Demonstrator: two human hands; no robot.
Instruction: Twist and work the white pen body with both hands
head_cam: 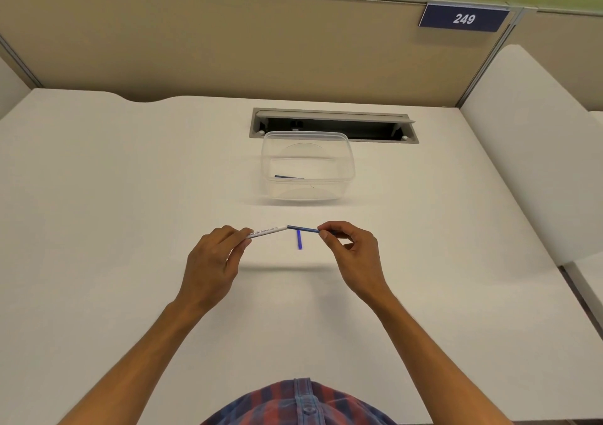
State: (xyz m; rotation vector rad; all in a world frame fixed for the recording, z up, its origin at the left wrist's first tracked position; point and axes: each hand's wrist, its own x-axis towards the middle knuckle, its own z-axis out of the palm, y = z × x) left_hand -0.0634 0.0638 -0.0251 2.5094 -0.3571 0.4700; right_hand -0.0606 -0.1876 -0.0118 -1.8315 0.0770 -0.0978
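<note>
Head view | white desk (130,228) | beige partition (195,42) | sign 249 (464,18)

Single view only: a wide-angle camera worn on the person's head, facing forward and tilted steeply down over the white tabletop (130,196). Near edge of frame catches the wearer's own plaid red-and-blue shirt front (300,405), so the lens sits directly above the torso. Both forearms enter from the bottom and run up to mid-frame; the hands sit close to the lens, roughly centred. Far field: beige fabric partition panel (228,42) with a dark blue number plate reading 249 (463,18) at upper right. Straight edges bow near the borders, typical wide-angle distortion. No second view, so no overlap to record.
</note>
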